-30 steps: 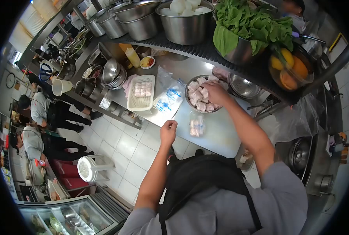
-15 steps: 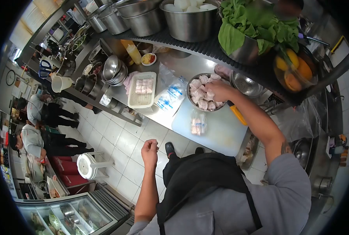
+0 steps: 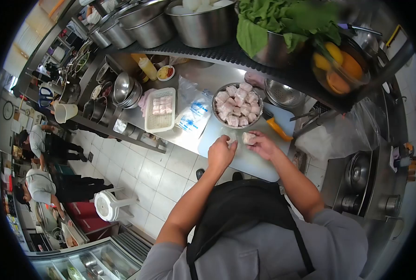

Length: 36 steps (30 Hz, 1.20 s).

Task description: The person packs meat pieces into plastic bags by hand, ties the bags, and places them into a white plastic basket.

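Observation:
My right hand (image 3: 263, 144) pinches a pale pink chunk of meat (image 3: 248, 138) over the white cutting board (image 3: 259, 163). Facing it, my left hand (image 3: 222, 151) has its fingers bent together on what looks like the clear plastic bag (image 3: 232, 136). Only a sliver of that bag shows; the hand covers the rest. Just beyond both hands, a round metal bowl (image 3: 216, 112) is heaped with similar meat chunks (image 3: 236, 105). A yellow-handled knife (image 3: 279, 129) lies on the board, right of the bowl.
Left of the board are printed plastic bags (image 3: 194, 114) and a white basket (image 3: 159, 122) with packed meat. Overhead, a dark shelf (image 3: 208, 53) carries steel pots, leafy greens (image 3: 282, 28) and fruit. A colander (image 3: 285, 93) stands behind the knife. Two people work at the far left near a white stool (image 3: 107, 205).
My right hand has left the bowl with a meat chunk and come over the board. My left hand has risen from beside the table to meet it at the bag. The view has shifted slightly.

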### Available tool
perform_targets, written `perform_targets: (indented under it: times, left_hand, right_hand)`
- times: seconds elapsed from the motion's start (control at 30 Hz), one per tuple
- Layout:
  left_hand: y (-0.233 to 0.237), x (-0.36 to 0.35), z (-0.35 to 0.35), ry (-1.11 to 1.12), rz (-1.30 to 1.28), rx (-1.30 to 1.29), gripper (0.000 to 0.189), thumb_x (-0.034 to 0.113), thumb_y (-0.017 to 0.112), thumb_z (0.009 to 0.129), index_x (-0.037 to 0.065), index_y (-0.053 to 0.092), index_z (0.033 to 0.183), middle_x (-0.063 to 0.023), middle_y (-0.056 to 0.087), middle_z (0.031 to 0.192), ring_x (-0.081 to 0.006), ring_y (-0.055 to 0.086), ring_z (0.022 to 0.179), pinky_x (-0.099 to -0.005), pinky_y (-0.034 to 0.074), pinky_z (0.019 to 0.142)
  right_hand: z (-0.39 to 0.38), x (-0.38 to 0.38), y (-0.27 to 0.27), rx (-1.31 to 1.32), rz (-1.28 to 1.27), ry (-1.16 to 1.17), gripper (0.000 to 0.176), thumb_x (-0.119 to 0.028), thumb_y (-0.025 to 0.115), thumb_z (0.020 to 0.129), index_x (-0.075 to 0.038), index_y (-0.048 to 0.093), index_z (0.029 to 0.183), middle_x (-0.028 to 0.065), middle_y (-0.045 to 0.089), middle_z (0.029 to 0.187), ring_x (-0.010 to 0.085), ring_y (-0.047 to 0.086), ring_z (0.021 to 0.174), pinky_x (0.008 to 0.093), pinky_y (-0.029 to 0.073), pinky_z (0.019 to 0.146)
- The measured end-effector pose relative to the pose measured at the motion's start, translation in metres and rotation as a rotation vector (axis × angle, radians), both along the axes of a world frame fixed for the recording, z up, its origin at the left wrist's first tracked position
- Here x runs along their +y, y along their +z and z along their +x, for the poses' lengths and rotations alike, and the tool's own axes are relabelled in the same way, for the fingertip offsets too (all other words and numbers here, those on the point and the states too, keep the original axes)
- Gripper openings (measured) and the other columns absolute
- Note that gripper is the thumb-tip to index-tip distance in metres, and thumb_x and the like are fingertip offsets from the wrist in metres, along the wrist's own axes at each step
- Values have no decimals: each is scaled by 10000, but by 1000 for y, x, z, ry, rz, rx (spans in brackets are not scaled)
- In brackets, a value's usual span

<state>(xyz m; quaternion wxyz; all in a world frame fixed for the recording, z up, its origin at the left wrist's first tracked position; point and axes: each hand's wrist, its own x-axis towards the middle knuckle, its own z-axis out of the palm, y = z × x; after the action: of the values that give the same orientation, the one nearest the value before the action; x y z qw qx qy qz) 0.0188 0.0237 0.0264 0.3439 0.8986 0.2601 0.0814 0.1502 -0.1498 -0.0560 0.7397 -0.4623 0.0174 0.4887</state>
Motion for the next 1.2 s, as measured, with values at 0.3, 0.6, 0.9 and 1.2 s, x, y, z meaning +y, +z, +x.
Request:
perform_targets:
  times: [0.3,0.6,0.9,1.2]
  left_hand:
    - [-19,12,29,-5,-3,56,201,198,603,879,24,690,929,-234,704,886,-419,679,868,-486,534,795]
    - [-11,24,37,-126,105,-72,170,155,600,891,0,667,901,-222,683,900,-409,650,870,-488,508,793]
    - [-12,0,44,-341,210,-131,212,189,594,913,-12,661,929,-219,675,939,-395,645,913,-474,511,830]
    - [-90,76,9,241,-372,11,393,271,638,917,-5,647,1196,-139,720,944,-236,678,790,-347,526,739]
  right_hand:
    - [-18,36,4,-90,-48,71,403,-50,647,901,-14,529,1285,72,656,1014,162,656,835,285,553,727]
    - [-21,66,-26,-639,-135,96,496,-114,683,852,6,545,1313,85,665,922,162,619,746,311,500,663]
    - [-20,74,-37,-1231,-468,202,298,-180,572,882,-5,654,1109,266,683,1033,457,643,969,491,513,833]
    - [-18,81,-10,-1060,-456,129,291,-169,614,837,-34,712,1076,223,712,1036,395,675,996,442,525,864]
